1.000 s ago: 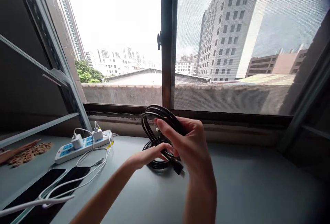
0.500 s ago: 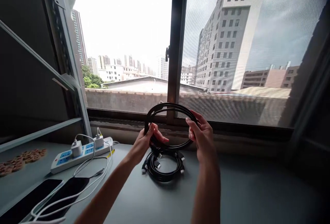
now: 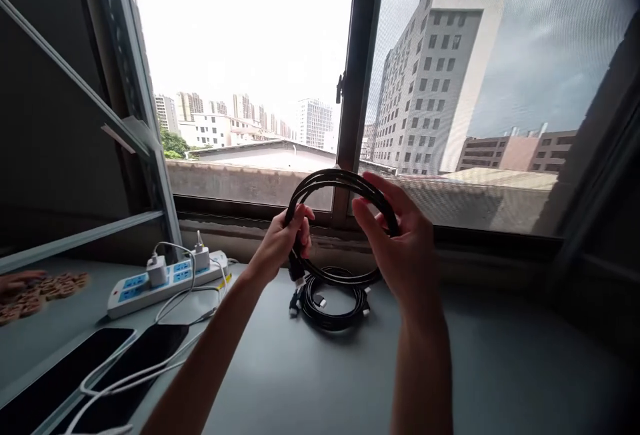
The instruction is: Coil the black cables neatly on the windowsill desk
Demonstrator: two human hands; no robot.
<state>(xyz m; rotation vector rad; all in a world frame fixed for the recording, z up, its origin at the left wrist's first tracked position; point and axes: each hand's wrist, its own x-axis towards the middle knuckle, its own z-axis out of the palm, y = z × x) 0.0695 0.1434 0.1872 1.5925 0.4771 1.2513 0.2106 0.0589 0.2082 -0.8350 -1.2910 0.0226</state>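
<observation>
Both hands hold a coiled black cable [image 3: 332,180] upright in the air before the window. My left hand [image 3: 283,243] is closed around the coil's left side, where a plug end hangs down. My right hand [image 3: 403,247] grips the coil's right side with fingers wrapped over it. Below the raised coil, a second coil of black cable [image 3: 332,300] with several plug ends lies flat on the grey table [image 3: 500,375].
A white and blue power strip [image 3: 165,277] with two white chargers sits at the left, white leads running to two dark phones [image 3: 100,375] at the front left. Small brown pieces [image 3: 40,288] lie at the far left. A metal shelf frame [image 3: 145,128] and window sill border the table.
The coil has gone from bunched in my right hand to spread into a round loop held between both hands, and has risen a little. The view has shifted.
</observation>
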